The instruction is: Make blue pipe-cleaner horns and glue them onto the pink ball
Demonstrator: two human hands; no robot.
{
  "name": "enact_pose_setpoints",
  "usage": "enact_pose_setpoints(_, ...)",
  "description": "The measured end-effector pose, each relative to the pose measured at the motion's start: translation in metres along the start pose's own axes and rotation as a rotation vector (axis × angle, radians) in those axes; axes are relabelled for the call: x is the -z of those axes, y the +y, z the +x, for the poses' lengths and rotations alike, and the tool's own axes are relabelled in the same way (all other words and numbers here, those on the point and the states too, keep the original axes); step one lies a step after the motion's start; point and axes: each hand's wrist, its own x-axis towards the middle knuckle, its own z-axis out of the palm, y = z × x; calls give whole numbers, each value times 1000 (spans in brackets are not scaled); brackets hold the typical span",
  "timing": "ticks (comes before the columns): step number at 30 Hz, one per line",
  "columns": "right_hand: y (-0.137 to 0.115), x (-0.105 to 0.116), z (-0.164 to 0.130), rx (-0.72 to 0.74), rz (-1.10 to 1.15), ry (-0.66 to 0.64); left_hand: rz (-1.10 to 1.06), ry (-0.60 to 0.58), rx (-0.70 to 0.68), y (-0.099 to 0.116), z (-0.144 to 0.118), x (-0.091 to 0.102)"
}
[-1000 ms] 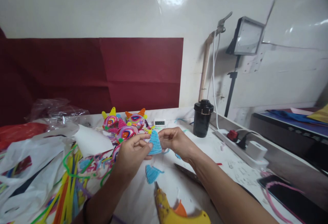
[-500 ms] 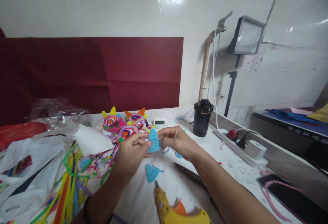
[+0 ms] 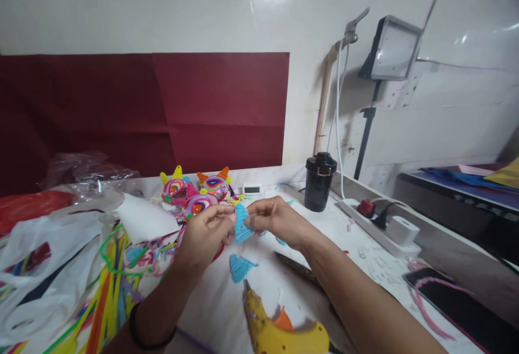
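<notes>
Pinching blue cone (image 3: 240,224) between hands (image 3: 243,227)

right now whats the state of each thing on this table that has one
blue fan-shaped pipe-cleaner piece: pinched between left hand and right hand, off the table
second blue pipe-cleaner fan: lying flat
yellow glue gun: lying down, unheld
black lidded jar: upright, lid on
white power strip: plugs in

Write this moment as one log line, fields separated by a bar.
left hand: holds blue fan piece | right hand: pinches same piece | second blue piece: on table
</notes>
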Motion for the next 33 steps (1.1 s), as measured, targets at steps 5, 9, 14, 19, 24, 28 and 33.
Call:
enact_pose_setpoints(5, 2, -3, -2, 1, -26, -50, 67, 1, -53, 4, -2, 1)
enact_pose_setpoints(9, 3, -5, -2, 8, -27, -84, 115, 19, -83, 2, -2, 2)
enact_pose_setpoints(14, 0, -5, -2, -50, 109, -133, 103, 28, -116, 1, -1, 4)
enact_pose_setpoints(19, 1, -4, -1, -121, 255, -147, 87, 0, -119, -1, -1, 3)
enact_pose_setpoints(24, 0, -3, -2, -119, 245, -143, 76, -8, -115, -4, -2, 2)
enact_pose_setpoints(28, 2, -3, -2, -75, 140, -160, 145, 37, -156, -7, -2, 1)
enact_pose_setpoints(33, 4, -7, -2, -37, 69, -129, 261, 106, -238, -7, -3, -1)
